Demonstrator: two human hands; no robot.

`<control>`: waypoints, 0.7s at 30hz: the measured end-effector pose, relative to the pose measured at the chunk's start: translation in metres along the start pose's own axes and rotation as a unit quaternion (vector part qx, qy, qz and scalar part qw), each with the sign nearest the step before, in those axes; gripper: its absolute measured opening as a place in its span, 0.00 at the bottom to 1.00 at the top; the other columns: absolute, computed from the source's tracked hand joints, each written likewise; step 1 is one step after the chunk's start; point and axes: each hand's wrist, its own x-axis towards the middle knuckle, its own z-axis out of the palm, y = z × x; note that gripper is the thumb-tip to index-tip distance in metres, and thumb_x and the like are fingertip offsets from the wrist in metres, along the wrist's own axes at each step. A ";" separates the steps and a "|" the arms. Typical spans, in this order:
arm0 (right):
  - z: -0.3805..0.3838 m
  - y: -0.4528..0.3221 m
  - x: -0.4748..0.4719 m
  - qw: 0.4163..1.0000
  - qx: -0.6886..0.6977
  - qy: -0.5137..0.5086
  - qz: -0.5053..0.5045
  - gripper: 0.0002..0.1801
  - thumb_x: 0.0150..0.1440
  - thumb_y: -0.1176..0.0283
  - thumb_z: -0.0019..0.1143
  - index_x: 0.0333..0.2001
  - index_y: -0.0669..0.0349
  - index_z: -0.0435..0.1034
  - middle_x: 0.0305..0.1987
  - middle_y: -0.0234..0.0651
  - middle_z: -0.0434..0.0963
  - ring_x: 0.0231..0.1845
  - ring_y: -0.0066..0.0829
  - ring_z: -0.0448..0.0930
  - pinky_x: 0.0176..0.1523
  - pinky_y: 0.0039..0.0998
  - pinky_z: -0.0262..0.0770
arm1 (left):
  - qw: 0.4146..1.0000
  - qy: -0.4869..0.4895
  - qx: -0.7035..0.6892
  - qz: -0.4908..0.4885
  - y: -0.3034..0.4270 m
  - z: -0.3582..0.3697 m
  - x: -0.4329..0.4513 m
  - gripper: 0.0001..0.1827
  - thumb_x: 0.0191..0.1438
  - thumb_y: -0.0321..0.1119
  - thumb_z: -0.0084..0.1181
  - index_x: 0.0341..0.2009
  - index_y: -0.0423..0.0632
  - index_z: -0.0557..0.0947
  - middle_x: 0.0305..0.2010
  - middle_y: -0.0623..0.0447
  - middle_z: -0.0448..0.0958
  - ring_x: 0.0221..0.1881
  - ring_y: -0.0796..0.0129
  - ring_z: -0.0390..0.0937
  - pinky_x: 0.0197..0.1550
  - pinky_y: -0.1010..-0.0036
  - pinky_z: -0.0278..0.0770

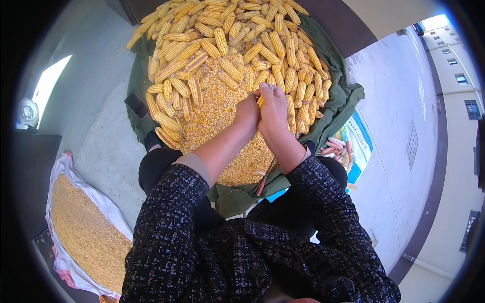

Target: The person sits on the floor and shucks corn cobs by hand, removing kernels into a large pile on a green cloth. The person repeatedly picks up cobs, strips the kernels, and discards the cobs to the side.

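My left hand (pixel 247 111) and my right hand (pixel 273 106) meet above a heap of loose corn kernels (pixel 216 113). Both are closed around one ear of corn (pixel 260 101), most of it hidden by the fingers; a patch of yellow kernels shows between them. Beyond and around the hands lie many husked ears of corn (pixel 227 41), a few with bare rows. Kernels and ears rest on a dark green cloth (pixel 322 41). At the cloth's near edge is a thin tool with a reddish handle (pixel 260 187), its kind unclear.
A dark phone-like slab (pixel 136 105) lies on the cloth's left side. Stripped cobs (pixel 335 146) lie on a printed sheet (pixel 362 132) at the right. A white sack sheet (pixel 110 212) holding grain (pixel 85 223) is at lower left. A wheel (pixel 28 113) shows far left.
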 end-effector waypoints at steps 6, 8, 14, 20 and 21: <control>0.002 -0.004 -0.006 0.999 -0.001 -0.030 -0.033 0.09 0.58 0.68 0.55 0.33 0.60 0.64 0.29 0.28 0.70 0.31 0.17 0.67 0.37 0.21 0.64 | 0.977 -0.052 -0.198 -0.064 0.008 0.005 -0.007 0.20 0.64 0.43 0.36 0.49 0.43 0.73 0.46 0.42 0.75 0.45 0.60 0.75 0.47 0.67 0.73; 0.000 -0.006 -0.004 0.997 0.009 -0.058 -0.041 0.09 0.58 0.69 0.55 0.33 0.60 0.64 0.27 0.28 0.70 0.30 0.18 0.68 0.37 0.21 0.64 | 0.977 -0.073 -0.183 -0.081 0.004 0.002 0.007 0.19 0.64 0.44 0.35 0.48 0.43 0.73 0.44 0.42 0.75 0.44 0.59 0.75 0.47 0.66 0.74; -0.012 -0.022 0.018 0.998 0.047 -0.013 -0.033 0.09 0.58 0.69 0.55 0.32 0.61 0.65 0.24 0.31 0.70 0.28 0.20 0.69 0.35 0.22 0.66 | 0.976 -0.003 -0.187 -0.111 -0.002 -0.026 0.047 0.17 0.64 0.43 0.36 0.44 0.44 0.72 0.36 0.46 0.75 0.42 0.58 0.74 0.44 0.64 0.75; -0.024 -0.038 0.028 0.994 0.091 0.038 -0.034 0.08 0.58 0.70 0.52 0.31 0.61 0.64 0.26 0.32 0.70 0.27 0.23 0.69 0.32 0.26 0.68 | 0.983 0.098 -0.128 -0.083 0.016 -0.032 0.043 0.34 0.58 0.50 0.45 0.64 0.44 0.60 0.72 0.42 0.47 0.70 0.53 0.47 0.70 0.58 0.38; -0.028 -0.038 0.031 0.995 0.089 0.037 -0.031 0.08 0.59 0.69 0.52 0.32 0.61 0.64 0.26 0.33 0.70 0.27 0.25 0.70 0.31 0.27 0.69 | 0.987 0.079 -0.116 -0.072 0.021 -0.032 0.039 0.34 0.60 0.51 0.42 0.65 0.43 0.58 0.71 0.42 0.49 0.70 0.54 0.48 0.69 0.59 0.41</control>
